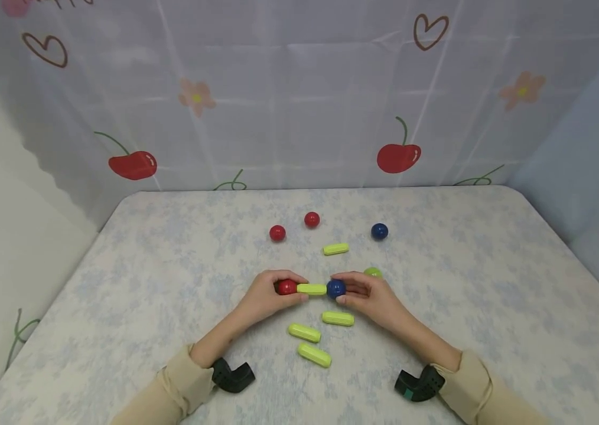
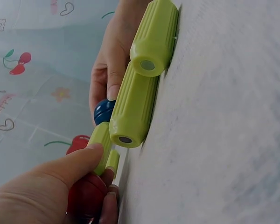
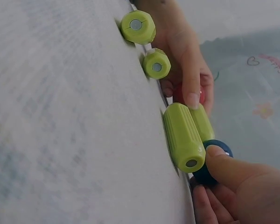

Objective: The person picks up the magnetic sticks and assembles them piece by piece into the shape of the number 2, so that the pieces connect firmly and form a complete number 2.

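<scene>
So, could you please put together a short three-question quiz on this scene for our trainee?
1. Multiple choice: which ball colour does the right-hand grip pinch? A) red B) blue C) green
2. True or false: two loose red balls lie farther from the person than the held stick.
3. Count: in the head view, how many yellow-green sticks lie loose on the table?

Key:
1. B: it pinches a blue ball.
2. True.
3. Four: three nearer the person than the held stick, one beyond it.
</scene>
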### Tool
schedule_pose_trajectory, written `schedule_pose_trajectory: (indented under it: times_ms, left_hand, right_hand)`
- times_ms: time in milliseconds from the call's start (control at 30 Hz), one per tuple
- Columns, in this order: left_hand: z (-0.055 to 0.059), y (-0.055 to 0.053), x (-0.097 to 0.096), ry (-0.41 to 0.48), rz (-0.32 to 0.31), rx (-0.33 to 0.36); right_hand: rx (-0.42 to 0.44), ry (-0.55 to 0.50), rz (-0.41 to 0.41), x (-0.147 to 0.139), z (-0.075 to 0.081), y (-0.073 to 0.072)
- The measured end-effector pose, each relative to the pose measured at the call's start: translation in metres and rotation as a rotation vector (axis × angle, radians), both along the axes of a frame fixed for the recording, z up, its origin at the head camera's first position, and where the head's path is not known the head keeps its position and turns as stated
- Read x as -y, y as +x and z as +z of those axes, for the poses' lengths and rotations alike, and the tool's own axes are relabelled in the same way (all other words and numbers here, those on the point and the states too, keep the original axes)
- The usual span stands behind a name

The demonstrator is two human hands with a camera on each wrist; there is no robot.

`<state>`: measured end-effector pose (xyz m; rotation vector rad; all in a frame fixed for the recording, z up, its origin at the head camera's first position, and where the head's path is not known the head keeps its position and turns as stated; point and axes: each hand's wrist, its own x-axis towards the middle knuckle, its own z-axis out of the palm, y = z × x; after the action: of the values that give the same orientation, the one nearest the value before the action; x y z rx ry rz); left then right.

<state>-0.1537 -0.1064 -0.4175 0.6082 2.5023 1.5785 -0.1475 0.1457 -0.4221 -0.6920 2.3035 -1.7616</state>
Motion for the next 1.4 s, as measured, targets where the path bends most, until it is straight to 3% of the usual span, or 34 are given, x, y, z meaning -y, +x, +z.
schedule_pose_trajectory:
  times_ms: [400,567,667,700,733,900,967,1033,1300,1400]
  left_hand:
    - [-0.002,0.000,0.000,0.038,0.037,0.043]
    - [0.023,0.011,-0.003,0.043,0.039,0.064]
    - [0.039,0.020,-0.003,0.045,0.036,0.073]
    - [0.039,0.020,-0.003,0.047,0.037,0.076]
    - [0.039,0.020,-0.003,0.052,0.035,0.077]
    - [0.014,0.008,0.000,0.061,0.047,0.084]
    - [0.005,0.004,0.001,0.060,0.056,0.083]
    - [0.002,0.003,0.001,0.056,0.061,0.072]
    - [0.000,0.003,0.002,-0.041,0.078,-0.030]
    - [0.000,0.002,0.002,-0.089,0.087,-0.095]
  right_hand:
    - [0.028,0.016,0.004,-0.001,0.005,0.003]
    - [0.037,0.070,-0.012,-0.005,0.008,0.008]
    - [0.007,0.158,-0.024,-0.007,0.011,0.012]
    - [-0.014,0.193,-0.019,-0.008,0.012,0.014]
    - [-0.042,0.231,-0.011,-0.008,0.013,0.015]
    - [-0.193,0.369,0.088,-0.008,0.015,0.018]
    - [-0.235,0.381,0.113,-0.009,0.014,0.019]
    - [-0.259,0.371,0.128,-0.010,0.013,0.019]
    - [-0.183,0.330,0.165,-0.018,0.017,0.016]
    - [-0.197,0.332,0.180,-0.020,0.019,0.015]
